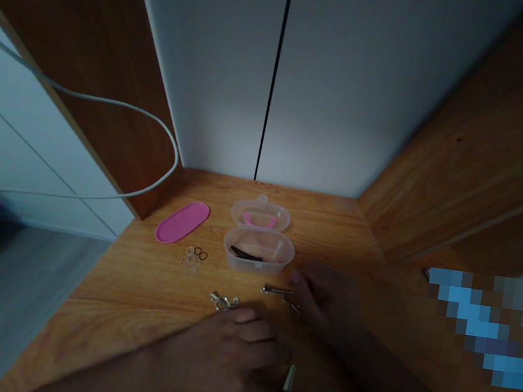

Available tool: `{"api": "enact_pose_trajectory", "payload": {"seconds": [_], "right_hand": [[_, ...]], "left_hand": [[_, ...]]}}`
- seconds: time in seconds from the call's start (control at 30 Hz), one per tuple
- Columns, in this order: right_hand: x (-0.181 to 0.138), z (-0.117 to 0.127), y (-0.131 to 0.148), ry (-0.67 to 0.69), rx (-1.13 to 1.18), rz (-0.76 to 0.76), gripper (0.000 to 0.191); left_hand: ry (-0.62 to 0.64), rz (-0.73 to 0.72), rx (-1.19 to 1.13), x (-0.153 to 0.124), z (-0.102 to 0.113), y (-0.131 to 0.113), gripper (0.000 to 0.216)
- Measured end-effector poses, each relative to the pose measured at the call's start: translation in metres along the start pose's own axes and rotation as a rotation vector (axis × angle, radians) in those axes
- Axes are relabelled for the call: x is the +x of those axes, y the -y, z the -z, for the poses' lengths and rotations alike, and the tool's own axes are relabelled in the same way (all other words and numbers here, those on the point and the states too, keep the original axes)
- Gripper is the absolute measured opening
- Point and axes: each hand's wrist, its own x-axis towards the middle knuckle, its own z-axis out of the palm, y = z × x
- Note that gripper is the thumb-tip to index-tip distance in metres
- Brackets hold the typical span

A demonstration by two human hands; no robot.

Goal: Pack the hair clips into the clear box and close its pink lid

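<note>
Both hands are low over the wooden worktop [124, 287], in rather dim light. The left hand [240, 354] lies back upward with its fingers bent. Just past its fingertips sits a silver clip [224, 302] with a curled end; I can't make out whether they touch. A pale green stick [289, 378] runs beneath that same hand's fingers, showing on either side of one of them, and whether the grip there is closed on it I can't tell.

The right hand [327, 304] is turned inward, thumb side toward the middle, beside two slim metal clips. The upper clip [275, 290] lies nearly level and reaches toward the thumb; the lower clip [294, 306] slants just beneath it. The fingers are in shadow, so I can't say if this grip holds either one.

Beyond the hands stands a clear box [257, 266], its lid [262, 212] open on the far side and fitted with a pink handle [259, 223]. A black clip [245, 254] lies inside the box. To the left is a pink tray [183, 222], set at a slant, and near it a loose cluster of small rings [193, 259], most pale, a couple dark. A white cord [124, 103] loops in front of the wooden panel at left.
</note>
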Motion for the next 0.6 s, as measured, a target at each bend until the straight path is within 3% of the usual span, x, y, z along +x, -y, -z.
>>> {"api": "enact_pose_trajectory", "payload": {"seconds": [0.13, 0.33, 0.43, 0.6], "right_hand": [[-0.001, 0.001, 0.000, 0.031, 0.042, 0.028, 0.039], [-0.002, 0.001, 0.000, 0.107, 0.075, 0.154, 0.022], [-0.004, -0.001, -0.002, 0.169, 0.031, 0.201, 0.012], [-0.004, -0.006, 0.001, 0.283, -0.096, 0.158, 0.018]], "left_hand": [[-0.039, 0.005, 0.038, 0.000, -0.002, -0.003, 0.008], [-0.107, 0.009, 0.054, -0.001, -0.003, 0.000, 0.025], [-0.212, 0.087, -0.039, -0.003, 0.001, 0.005, 0.029], [-0.503, 0.354, -0.431, -0.010, 0.003, 0.013, 0.015]]}}
